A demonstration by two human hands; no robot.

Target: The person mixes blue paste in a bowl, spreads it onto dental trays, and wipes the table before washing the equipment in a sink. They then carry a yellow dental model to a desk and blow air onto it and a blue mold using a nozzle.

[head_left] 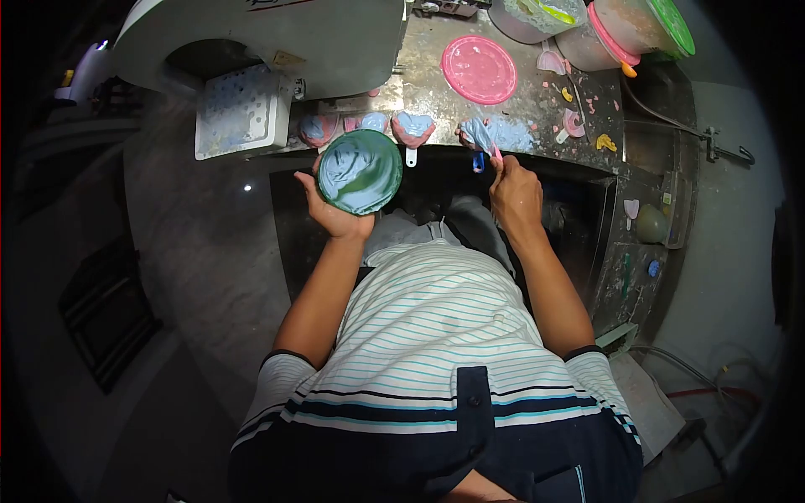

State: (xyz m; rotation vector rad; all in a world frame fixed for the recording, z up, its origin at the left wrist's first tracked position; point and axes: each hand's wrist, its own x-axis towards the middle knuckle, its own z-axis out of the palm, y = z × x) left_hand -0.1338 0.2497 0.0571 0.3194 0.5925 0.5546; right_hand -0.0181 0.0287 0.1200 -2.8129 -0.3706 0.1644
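My left hand (335, 216) holds up a round green bowl (360, 172) from below, and pale blue paste coats its inside. In my right hand (516, 197) is the pink handle of a spatula (496, 154). The spatula's far end lies in blue paste (480, 132) over a tray with a blue handle (479, 162) at the counter's edge. To the left of that sits a pink and blue filled tray (413, 128) with a white handle. More filled trays (319, 128) stand behind the bowl, partly hidden by it.
A pink lid (479, 70) lies on the counter (436, 42). Tubs (537, 18) stand at the back right. Pink and yellow scraps (606, 142) lie near a pink tray (573, 123). A large grey machine (344, 50) and a white box (243, 113) occupy the left.
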